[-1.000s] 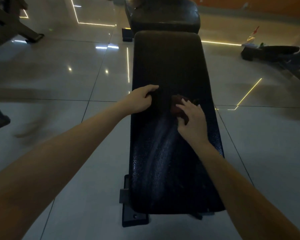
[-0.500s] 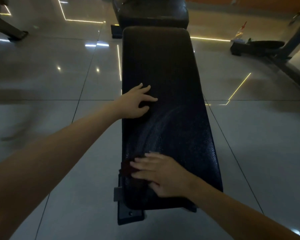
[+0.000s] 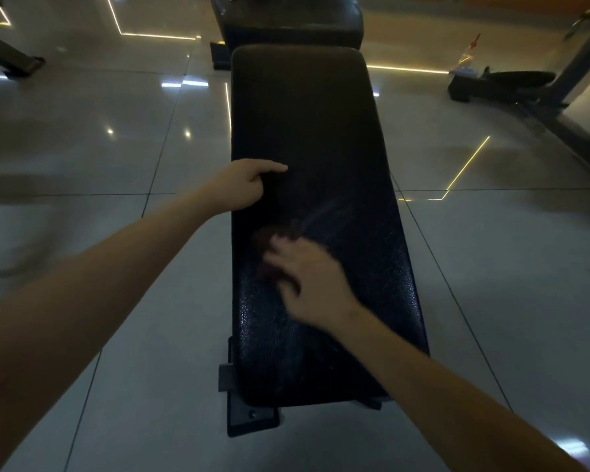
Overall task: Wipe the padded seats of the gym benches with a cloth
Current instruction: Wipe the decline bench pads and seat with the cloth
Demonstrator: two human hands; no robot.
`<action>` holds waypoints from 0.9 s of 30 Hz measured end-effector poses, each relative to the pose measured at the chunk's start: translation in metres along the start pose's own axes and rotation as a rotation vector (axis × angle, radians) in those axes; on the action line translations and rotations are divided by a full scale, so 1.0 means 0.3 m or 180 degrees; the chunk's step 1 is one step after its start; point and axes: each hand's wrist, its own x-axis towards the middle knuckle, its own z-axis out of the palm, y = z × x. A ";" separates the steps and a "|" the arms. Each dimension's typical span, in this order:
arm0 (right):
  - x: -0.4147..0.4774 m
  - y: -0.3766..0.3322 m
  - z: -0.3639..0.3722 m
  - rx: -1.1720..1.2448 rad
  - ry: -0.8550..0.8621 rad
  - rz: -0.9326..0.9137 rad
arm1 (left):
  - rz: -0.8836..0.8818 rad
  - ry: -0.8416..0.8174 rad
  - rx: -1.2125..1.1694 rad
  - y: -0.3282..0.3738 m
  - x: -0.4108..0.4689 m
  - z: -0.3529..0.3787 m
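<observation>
glossy grey floor tiles (image 3: 116,148) surround the black padded bench seat (image 3: 304,131) where your flat right hand (image 3: 310,284) presses a dark reddish cloth (image 3: 264,238), left hand (image 3: 242,189) curled at its edge, grip unclear.

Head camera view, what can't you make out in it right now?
Head view:
- Cloth: dark, motion-blurred, mostly under the right hand; shape unclear.
- Right hand's grip: smeared by motion.
- Far bench: cut off by the top edge.
- Floor clutter at right: too dim and small.
</observation>
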 end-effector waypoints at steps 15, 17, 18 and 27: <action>0.132 0.278 -0.088 0.0136 0.0800 0.1366 | -0.0004 -0.0089 -0.0189 -0.005 -0.023 0.022; 0.122 0.220 -0.071 0.0209 0.0628 0.1209 | -0.0039 -0.0111 -0.0212 -0.006 -0.016 0.019; 0.106 0.184 -0.056 0.0220 0.0492 0.0994 | -0.0072 -0.0107 -0.0219 -0.008 -0.014 0.015; -0.310 -0.073 0.088 0.0991 -0.0971 -0.1364 | 0.0097 -0.0005 -0.0196 -0.030 -0.018 0.043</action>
